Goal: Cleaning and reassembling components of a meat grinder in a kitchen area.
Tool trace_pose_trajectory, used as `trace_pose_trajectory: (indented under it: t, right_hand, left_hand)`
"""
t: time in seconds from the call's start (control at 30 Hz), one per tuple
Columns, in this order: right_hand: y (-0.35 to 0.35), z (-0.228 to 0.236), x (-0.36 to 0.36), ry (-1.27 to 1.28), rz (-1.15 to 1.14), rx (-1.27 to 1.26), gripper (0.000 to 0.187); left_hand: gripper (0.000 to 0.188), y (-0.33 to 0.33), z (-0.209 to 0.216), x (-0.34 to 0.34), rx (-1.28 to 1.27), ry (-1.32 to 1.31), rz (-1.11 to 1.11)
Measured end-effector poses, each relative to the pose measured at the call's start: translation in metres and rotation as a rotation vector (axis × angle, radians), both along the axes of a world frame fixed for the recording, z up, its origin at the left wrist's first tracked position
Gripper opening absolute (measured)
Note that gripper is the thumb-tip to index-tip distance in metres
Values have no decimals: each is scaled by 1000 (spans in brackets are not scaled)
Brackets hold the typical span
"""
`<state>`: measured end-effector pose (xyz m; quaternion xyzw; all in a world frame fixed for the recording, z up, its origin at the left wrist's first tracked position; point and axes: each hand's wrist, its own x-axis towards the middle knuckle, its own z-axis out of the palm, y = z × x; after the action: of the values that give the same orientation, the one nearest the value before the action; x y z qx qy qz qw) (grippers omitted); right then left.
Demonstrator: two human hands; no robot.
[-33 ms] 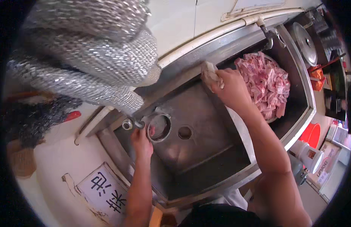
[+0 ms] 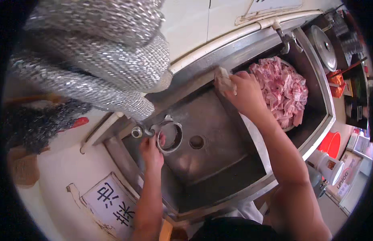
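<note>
My left hand [image 2: 151, 149] grips the rim of a small round metal vessel [image 2: 179, 138] with a lug on its edge, its thumb or a fingertip showing inside. The vessel is below the tap [image 2: 139, 131] at the left of the steel sink [image 2: 218, 132], and seems to hold clear water. On the sink's far edge, by the divider, my right hand [image 2: 247, 93] is closed on a crumpled whitish cloth-like thing [image 2: 224, 82]. To its right, a heap of raw cut meat [image 2: 281, 90] fills a round container in the other basin.
Silvery woven fabric [image 2: 102, 60] hangs large at the upper left, close over the tap. A second tap [image 2: 289, 40] stands above the meat. Beyond the right basin are a metal lid [image 2: 323, 48], a red bucket [image 2: 330, 143] and a white bucket [image 2: 330, 168].
The small vessel has shifted slightly in my left hand, and its lug now shows clearly at the far edge. My right hand and the cloth-like thing have barely moved.
</note>
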<state>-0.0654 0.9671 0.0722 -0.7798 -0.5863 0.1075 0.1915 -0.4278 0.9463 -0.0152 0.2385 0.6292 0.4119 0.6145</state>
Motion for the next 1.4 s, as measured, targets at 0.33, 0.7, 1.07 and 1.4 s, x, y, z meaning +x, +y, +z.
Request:
trace_pose_trajectory:
  t: [0.33,0.7,1.07,1.4]
  right_hand:
    - [25,63,-195,290,765,-39,31]
    - [21,94,-199,433,386,-343,41]
    - [-220,-74,-168,1255,-444,-382,63]
    - [-302,21,-157,1479,-46,14,64]
  left_hand:
    - [22,-64,27,-6,26,123,44]
    - [16,-132,62,20,-39,88,106]
    - [38,-178,139,61,489,596,-883]
    - [100,-184,65,72,-128,185,-876]
